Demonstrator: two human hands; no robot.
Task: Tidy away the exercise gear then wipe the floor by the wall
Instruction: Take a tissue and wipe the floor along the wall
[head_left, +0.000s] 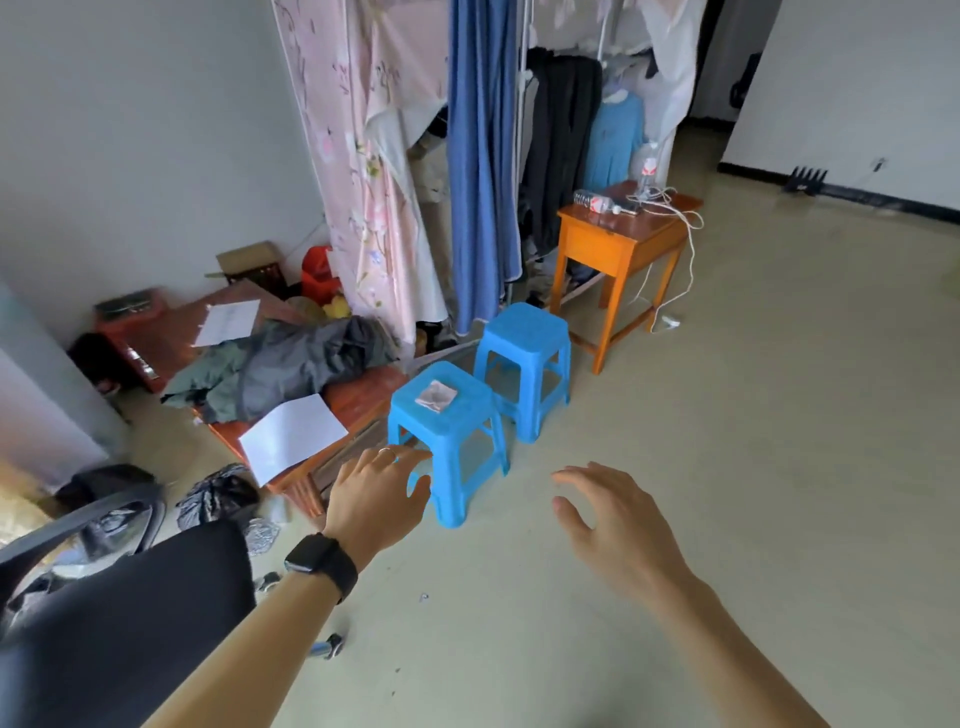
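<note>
Head view: near stool (467, 418) and far stool (524, 327), both blue plastic, side by side before clothes rack (561, 130). Orange table (623, 239) beyond; cluttered low red table (363, 400) to left.
Folded whitish cloth (436, 395) on near stool's top, just ahead of left hand (379, 493).
Left hand: fingers spread, at stool's edge, contact unclear, grasping nothing.
Right hand (613, 514): spread wide above floor (727, 467), empty.
</note>
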